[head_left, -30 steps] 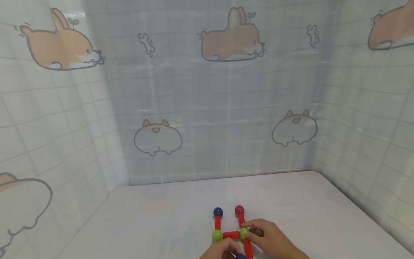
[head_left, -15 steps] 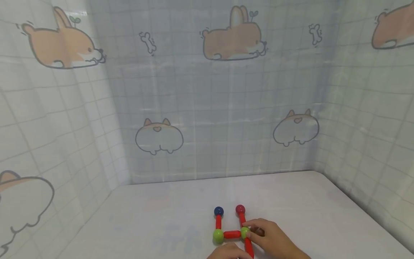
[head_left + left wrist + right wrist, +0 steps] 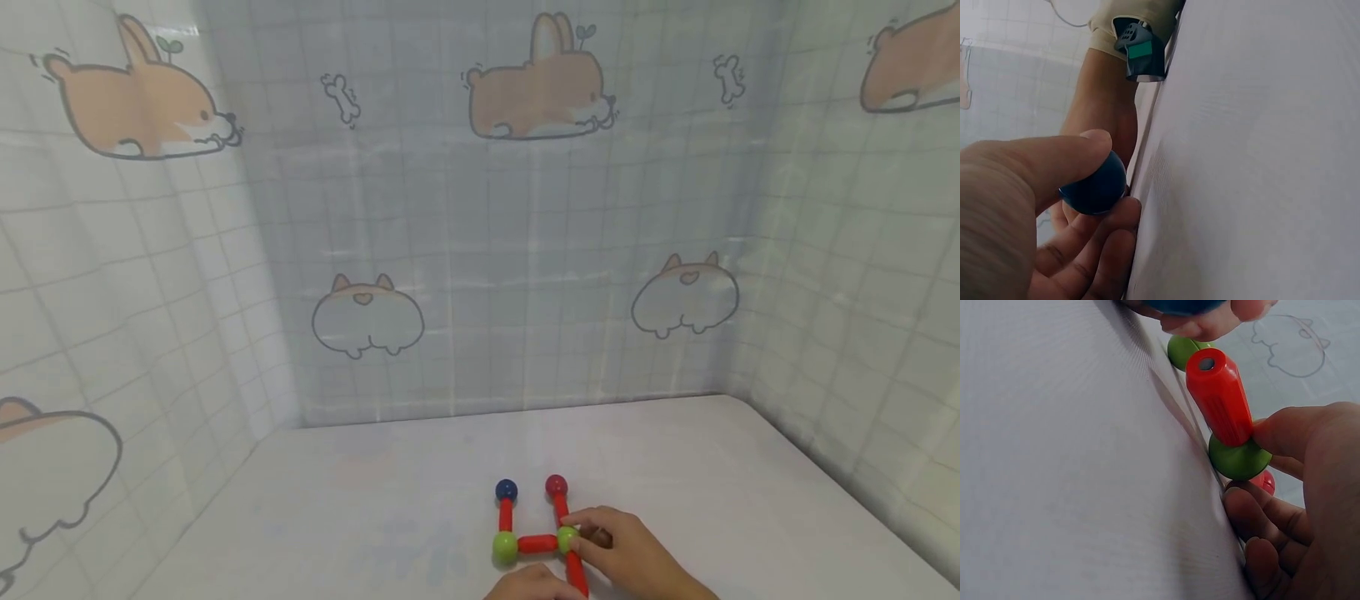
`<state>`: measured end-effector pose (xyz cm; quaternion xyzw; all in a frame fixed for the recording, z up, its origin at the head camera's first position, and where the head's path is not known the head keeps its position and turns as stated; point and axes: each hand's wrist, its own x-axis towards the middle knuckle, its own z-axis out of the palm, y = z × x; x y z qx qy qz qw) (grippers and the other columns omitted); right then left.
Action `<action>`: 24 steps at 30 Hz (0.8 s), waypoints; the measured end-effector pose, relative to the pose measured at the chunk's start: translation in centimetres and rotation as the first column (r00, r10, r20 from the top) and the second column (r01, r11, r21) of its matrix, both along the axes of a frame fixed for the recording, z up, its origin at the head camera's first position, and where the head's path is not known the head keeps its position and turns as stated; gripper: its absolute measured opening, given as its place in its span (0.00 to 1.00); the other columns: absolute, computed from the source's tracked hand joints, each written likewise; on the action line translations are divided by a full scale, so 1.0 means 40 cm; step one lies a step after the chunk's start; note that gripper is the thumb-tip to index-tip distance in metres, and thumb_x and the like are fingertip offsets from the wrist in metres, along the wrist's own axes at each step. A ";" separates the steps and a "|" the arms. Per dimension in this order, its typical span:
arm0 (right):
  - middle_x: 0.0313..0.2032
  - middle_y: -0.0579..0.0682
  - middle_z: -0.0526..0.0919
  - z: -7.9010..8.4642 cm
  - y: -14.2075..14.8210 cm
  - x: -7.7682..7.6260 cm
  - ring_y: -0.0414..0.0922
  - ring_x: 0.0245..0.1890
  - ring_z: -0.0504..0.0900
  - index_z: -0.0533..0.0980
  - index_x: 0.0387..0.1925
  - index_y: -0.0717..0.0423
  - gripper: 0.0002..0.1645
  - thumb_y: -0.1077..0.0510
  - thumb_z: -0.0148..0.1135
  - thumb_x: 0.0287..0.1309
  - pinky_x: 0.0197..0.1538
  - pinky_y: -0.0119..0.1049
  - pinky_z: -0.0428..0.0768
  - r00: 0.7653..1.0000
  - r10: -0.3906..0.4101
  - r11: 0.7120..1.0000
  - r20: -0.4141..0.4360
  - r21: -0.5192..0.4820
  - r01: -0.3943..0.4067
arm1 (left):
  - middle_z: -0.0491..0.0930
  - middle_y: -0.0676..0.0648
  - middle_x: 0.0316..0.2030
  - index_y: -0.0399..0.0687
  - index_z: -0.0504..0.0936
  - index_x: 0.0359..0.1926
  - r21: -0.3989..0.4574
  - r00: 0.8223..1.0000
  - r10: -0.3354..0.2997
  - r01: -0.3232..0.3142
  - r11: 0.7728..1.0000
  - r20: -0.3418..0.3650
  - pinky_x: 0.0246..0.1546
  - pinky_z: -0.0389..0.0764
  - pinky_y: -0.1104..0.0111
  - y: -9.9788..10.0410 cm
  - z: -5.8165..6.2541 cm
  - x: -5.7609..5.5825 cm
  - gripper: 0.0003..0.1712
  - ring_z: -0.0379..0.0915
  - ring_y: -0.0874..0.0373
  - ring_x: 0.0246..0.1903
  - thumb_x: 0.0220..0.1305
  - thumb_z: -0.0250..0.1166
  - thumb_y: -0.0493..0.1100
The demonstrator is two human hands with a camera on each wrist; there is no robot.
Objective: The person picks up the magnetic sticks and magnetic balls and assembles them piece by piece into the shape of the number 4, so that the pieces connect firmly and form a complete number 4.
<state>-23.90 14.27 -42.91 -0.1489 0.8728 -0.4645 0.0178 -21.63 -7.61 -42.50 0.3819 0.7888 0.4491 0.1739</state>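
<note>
On the white table lies a magnetic stick-and-ball frame. My right hand [image 3: 626, 550] pinches its right green ball [image 3: 1238, 461] between thumb and fingers. From that ball a red stick [image 3: 1219, 400] points toward me, its metal tip bare. Another red stick [image 3: 537, 544] links it to the left green ball [image 3: 506, 548]. Two more sticks run away from me, ending in a dark blue ball [image 3: 507, 491] and a red ball [image 3: 556, 485]. My left hand [image 3: 534, 585], partly cut off by the head view's lower edge, holds a second blue ball [image 3: 1094, 186] between thumb and fingers.
Behind and at both sides of the table [image 3: 360, 483] hang pale gridded curtains [image 3: 487, 333] printed with cartoon corgis and bones. A dark wrist camera [image 3: 1142, 56] sits by the light sleeve [image 3: 1138, 22] on the right arm.
My left hand has shifted slightly right and down, and its blue ball has passed out of sight in the head view. My right hand keeps its hold on the green ball.
</note>
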 end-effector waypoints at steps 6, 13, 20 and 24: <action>0.32 0.41 0.79 0.007 -0.001 0.005 0.42 0.30 0.75 0.82 0.49 0.47 0.19 0.45 0.65 0.59 0.33 0.30 0.78 1.000 -0.018 1.000 -0.023 0.025 0.019 | 0.76 0.64 0.39 0.55 0.81 0.54 -0.010 0.993 -0.118 0.118 0.993 -0.003 0.41 0.76 0.77 -0.002 -0.129 -0.090 0.18 0.72 0.73 0.37 0.63 0.67 0.43; 0.35 0.40 0.80 0.009 -0.003 0.002 0.43 0.32 0.75 0.82 0.51 0.46 0.21 0.43 0.65 0.59 0.35 0.30 0.78 1.000 -0.027 0.999 0.000 0.042 0.027 | 0.75 0.63 0.35 0.51 0.82 0.54 -0.029 0.996 -0.078 0.079 0.996 0.033 0.39 0.76 0.77 -0.002 -0.031 -0.027 0.21 0.73 0.71 0.32 0.58 0.70 0.40; 0.35 0.40 0.79 0.008 -0.004 0.000 0.43 0.33 0.75 0.82 0.50 0.44 0.21 0.42 0.65 0.59 0.35 0.30 0.78 0.998 -0.058 0.995 -0.020 0.078 0.060 | 0.75 0.62 0.31 0.56 0.85 0.49 -0.079 0.995 0.061 -0.055 0.995 0.081 0.36 0.76 0.76 0.017 0.011 0.008 0.18 0.71 0.68 0.29 0.55 0.73 0.41; 0.36 0.40 0.79 0.004 -0.003 0.000 0.43 0.33 0.75 0.82 0.50 0.44 0.20 0.42 0.65 0.59 0.35 0.30 0.79 0.998 -0.063 0.995 -0.006 0.072 0.064 | 0.75 0.61 0.30 0.59 0.85 0.48 -0.103 0.991 0.107 -0.098 0.990 0.085 0.35 0.77 0.76 0.024 0.009 0.013 0.17 0.72 0.67 0.28 0.56 0.73 0.43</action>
